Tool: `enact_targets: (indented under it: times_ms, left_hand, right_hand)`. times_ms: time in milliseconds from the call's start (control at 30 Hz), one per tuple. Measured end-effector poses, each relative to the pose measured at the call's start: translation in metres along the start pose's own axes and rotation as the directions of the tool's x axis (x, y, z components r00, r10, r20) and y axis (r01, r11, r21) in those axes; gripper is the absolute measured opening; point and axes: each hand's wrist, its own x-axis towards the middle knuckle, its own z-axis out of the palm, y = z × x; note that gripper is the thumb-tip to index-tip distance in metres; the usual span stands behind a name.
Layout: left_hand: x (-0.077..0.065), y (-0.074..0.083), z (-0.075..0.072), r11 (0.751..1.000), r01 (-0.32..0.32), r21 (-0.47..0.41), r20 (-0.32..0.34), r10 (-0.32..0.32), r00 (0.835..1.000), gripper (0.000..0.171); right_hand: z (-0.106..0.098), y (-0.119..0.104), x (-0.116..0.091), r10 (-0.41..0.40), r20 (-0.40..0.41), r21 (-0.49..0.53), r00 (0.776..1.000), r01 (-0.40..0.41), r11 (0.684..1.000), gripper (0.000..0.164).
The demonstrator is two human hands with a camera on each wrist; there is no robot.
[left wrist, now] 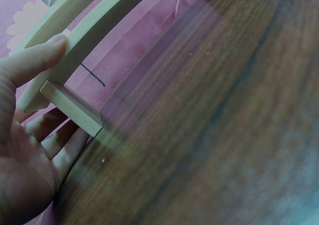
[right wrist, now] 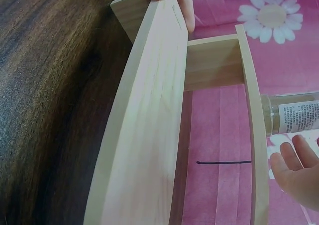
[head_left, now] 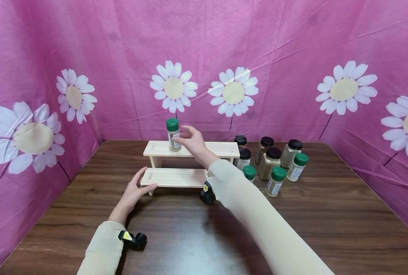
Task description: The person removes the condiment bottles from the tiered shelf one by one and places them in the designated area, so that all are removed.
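Note:
A two-tier wooden shelf rack stands on the table. My left hand grips the left end of its lower tier, thumb over the front edge and fingers around the end by the leg. A green-capped spice jar stands upright on the left part of the upper tier. Just right of that jar is my right hand, its fingers loosely bent and spread beside the glass. The right wrist view shows the labelled jar with those fingertips alongside, not wrapped round it.
Right of the rack stand several spice jars, some with black caps, others with green caps. My right forearm crosses in front of the rack's right end. A pink flowered cloth hangs behind the wooden table.

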Motion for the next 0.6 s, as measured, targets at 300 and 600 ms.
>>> enact_targets:
  times_ms: [300, 600]
  left_hand:
    - [0.0, -0.001, -0.001, 1.0, 0.008, 0.007, -0.004, -0.008, 1.0, 0.077]
    - [0.002, -0.002, -0.001, 1.0, -0.009, 0.002, -0.003, 0.009, 1.0, 0.077]
  right_hand:
    - [0.006, 0.002, 0.004, -0.005, -0.02, -0.003, 1.0, 0.005, 1.0, 0.049]
    - [0.012, 0.001, 0.006, 0.012, -0.052, -0.05, 0.999, -0.015, 0.999, 0.041]
